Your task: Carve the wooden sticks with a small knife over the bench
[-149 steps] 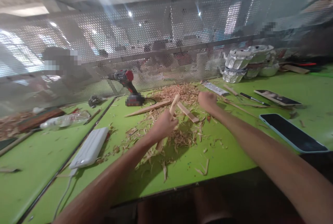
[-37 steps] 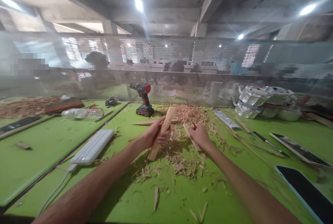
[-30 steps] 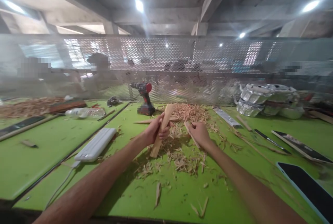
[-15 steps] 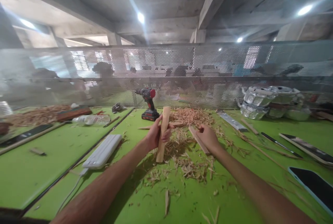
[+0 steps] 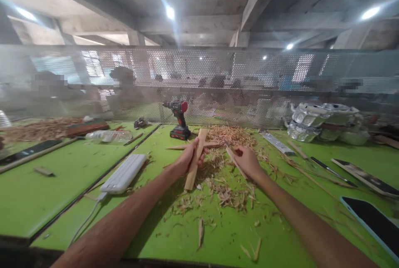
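On the near side of the drill [image 5: 178, 118], the left hand [image 5: 187, 156] grips the slat [image 5: 195, 162] mid-length, apparently to steady it with both ends exposed, while farther right of the drill the right hand [image 5: 248, 162] curls beside the strip [image 5: 233, 159], its grip indeterminate.

Two bare forearms [image 5: 141, 197] (hands [image 5: 248, 162] likewise)

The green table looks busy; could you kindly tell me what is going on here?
At the table, a person's left grip holds a wood strip at a slant. The right grip is curled next to a second strip; whatever it may hold is too small to make out. Shavings lie scattered around, and a drill stands upright farther back.
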Motion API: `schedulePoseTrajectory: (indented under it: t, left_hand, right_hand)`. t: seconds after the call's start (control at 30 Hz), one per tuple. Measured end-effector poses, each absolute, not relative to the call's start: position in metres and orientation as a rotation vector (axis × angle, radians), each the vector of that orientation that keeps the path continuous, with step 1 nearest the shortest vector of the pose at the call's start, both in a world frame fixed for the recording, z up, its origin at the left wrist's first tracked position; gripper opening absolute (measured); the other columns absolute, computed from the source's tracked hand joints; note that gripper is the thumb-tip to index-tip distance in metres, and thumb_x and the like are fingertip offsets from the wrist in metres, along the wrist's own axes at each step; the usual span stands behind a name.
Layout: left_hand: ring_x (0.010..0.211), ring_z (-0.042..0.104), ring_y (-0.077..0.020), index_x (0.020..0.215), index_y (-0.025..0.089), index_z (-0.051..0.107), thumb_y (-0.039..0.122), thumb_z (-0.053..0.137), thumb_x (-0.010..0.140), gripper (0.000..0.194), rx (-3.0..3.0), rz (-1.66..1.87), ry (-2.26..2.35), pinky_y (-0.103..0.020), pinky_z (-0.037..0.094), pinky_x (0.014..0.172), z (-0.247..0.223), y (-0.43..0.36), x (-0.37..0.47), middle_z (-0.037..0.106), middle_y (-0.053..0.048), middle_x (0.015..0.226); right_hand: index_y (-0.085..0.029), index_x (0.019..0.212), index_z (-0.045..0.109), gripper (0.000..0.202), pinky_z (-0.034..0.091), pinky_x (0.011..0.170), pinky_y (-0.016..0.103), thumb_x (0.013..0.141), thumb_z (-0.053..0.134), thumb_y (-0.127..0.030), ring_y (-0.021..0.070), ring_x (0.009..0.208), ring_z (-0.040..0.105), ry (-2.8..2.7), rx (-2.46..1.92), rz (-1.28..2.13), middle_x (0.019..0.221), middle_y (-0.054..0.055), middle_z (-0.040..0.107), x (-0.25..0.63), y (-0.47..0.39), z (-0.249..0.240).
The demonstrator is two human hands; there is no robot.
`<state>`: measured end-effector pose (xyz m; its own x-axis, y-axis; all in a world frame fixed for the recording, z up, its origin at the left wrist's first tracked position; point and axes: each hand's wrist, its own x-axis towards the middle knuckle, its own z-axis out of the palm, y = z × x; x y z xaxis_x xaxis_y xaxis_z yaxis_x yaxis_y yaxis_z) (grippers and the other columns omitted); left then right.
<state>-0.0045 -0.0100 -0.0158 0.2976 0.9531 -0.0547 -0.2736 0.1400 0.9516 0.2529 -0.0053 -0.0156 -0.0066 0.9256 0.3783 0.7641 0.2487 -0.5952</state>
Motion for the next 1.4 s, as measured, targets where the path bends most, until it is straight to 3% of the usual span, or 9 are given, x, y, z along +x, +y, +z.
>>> schedulePoseTrajectory:
  t: [0.1, 0.23, 0.33, 0.43, 0.53, 0.73, 1.0, 1.2, 1.4]
  left_hand:
    - [0.042, 0.051, -0.0113, 0.087, 0.013, 0.069, 0.071, 0.04, 0.101, 0.066, 1.049, 1.091, 0.836, -0.021, 0.044, 0.045, -0.022, -0.007, -0.004, 0.057, -0.001, 0.057]
    - [0.044, 0.055, -0.0136, 0.096, 0.014, 0.068, 0.066, 0.034, 0.105, 0.063, 1.034, 1.11, 0.842, -0.023, 0.046, 0.045, -0.023, -0.008, -0.003, 0.06, -0.002, 0.06]
    - [0.043, 0.053, -0.0141, 0.083, 0.016, 0.066, 0.063, 0.034, 0.105, 0.061, 1.07, 1.145, 0.866, -0.023, 0.045, 0.046, -0.022, -0.008, -0.002, 0.059, -0.003, 0.055]
    - [0.042, 0.049, -0.0133, 0.063, 0.019, 0.058, 0.06, 0.034, 0.104, 0.063, 1.082, 1.194, 0.924, -0.024, 0.043, 0.047, -0.021, -0.008, -0.001, 0.055, -0.005, 0.049]
    - [0.041, 0.048, -0.0132, 0.059, 0.02, 0.056, 0.059, 0.037, 0.101, 0.061, 1.065, 1.208, 0.949, -0.024, 0.041, 0.047, -0.022, -0.007, -0.001, 0.056, -0.005, 0.049]
    - [0.042, 0.053, -0.014, 0.072, 0.017, 0.062, 0.048, 0.04, 0.101, 0.048, 1.084, 1.173, 0.988, -0.025, 0.042, 0.046, -0.02, -0.012, 0.002, 0.064, -0.006, 0.056]
    - [0.042, 0.056, -0.0139, 0.083, 0.02, 0.055, 0.045, 0.052, 0.097, 0.028, 1.115, 1.178, 0.99, -0.024, 0.045, 0.045, -0.018, -0.019, 0.006, 0.065, -0.002, 0.058]
    - [0.04, 0.057, -0.0143, 0.091, 0.022, 0.054, 0.049, 0.058, 0.095, 0.028, 1.144, 1.207, 0.983, -0.022, 0.042, 0.042, -0.027, -0.015, 0.006, 0.065, 0.0, 0.058]
    - [0.045, 0.059, -0.015, 0.098, 0.02, 0.057, 0.037, 0.055, 0.092, 0.018, 1.267, 1.147, 1.039, -0.024, 0.045, 0.044, -0.027, -0.014, 0.001, 0.069, -0.002, 0.067]
  right_hand:
    - [-0.021, 0.086, 0.077, 0.011, 0.044, 0.072, 0.03, 0.088, 0.066, -0.023, 0.0233, 0.08, 0.069, -1.858, -1.587, 0.203, 0.087, 0.008, 0.078, 0.255, -0.007, -0.015]
    - [-0.022, 0.093, 0.081, 0.018, 0.049, 0.086, 0.034, 0.091, 0.063, -0.021, 0.0273, 0.097, 0.071, -1.891, -1.504, 0.13, 0.103, 0.011, 0.081, 0.259, -0.003, -0.017]
    - [-0.022, 0.097, 0.083, 0.023, 0.049, 0.089, 0.036, 0.09, 0.061, -0.017, 0.0289, 0.101, 0.07, -1.914, -1.485, 0.087, 0.107, 0.012, 0.081, 0.263, 0.001, -0.016]
    - [-0.022, 0.107, 0.083, 0.03, 0.049, 0.078, 0.033, 0.095, 0.056, -0.022, 0.0273, 0.093, 0.07, -1.881, -1.546, 0.096, 0.106, 0.013, 0.08, 0.267, 0.002, -0.014]
    - [-0.018, 0.113, 0.081, 0.036, 0.046, 0.071, 0.03, 0.099, 0.049, -0.025, 0.0246, 0.085, 0.07, -1.843, -1.597, 0.135, 0.1, 0.013, 0.079, 0.269, 0.003, -0.011]
    - [-0.014, 0.107, 0.081, 0.034, 0.049, 0.073, 0.031, 0.097, 0.05, -0.025, 0.0241, 0.08, 0.07, -1.833, -1.535, 0.281, 0.091, 0.012, 0.079, 0.265, 0.005, -0.011]
    - [-0.019, 0.107, 0.083, 0.028, 0.054, 0.094, 0.039, 0.094, 0.058, -0.025, 0.0278, 0.104, 0.074, -1.831, -1.369, 0.397, 0.115, 0.012, 0.081, 0.265, 0.006, -0.01]
    - [-0.018, 0.098, 0.081, 0.029, 0.05, 0.076, 0.03, 0.095, 0.055, -0.031, 0.023, 0.084, 0.07, -1.821, -1.39, 0.396, 0.092, 0.008, 0.08, 0.267, 0.004, -0.007]
    - [-0.016, 0.093, 0.077, 0.031, 0.042, 0.065, 0.027, 0.095, 0.054, -0.036, 0.0205, 0.068, 0.059, -1.77, -1.402, 0.352, 0.065, 0.002, 0.064, 0.266, 0.005, -0.01]
